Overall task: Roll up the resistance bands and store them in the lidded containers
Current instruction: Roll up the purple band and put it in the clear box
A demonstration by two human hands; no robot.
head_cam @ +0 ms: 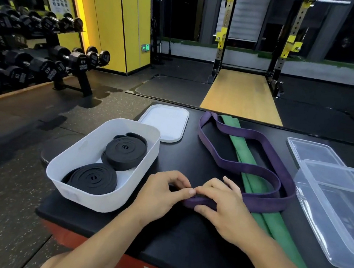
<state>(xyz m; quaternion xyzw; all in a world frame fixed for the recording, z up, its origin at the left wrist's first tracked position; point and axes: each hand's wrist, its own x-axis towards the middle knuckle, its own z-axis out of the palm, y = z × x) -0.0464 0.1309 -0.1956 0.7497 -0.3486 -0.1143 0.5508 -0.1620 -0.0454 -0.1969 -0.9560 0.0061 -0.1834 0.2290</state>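
A purple resistance band (258,142) lies in loose loops across the black box top, over a long green band (252,184). My left hand (162,190) and my right hand (225,205) both pinch the purple band's near end, which is folded into a small tight curl between my fingertips. A white container (81,166) to the left holds two rolled black bands (109,165). Its white lid (164,121) lies flat behind it.
A clear plastic container (341,214) and its clear lid (313,151) sit at the right of the box top (180,235). The box's red front edge is near me. A dumbbell rack (46,58) stands left, and squat racks stand on the far floor.
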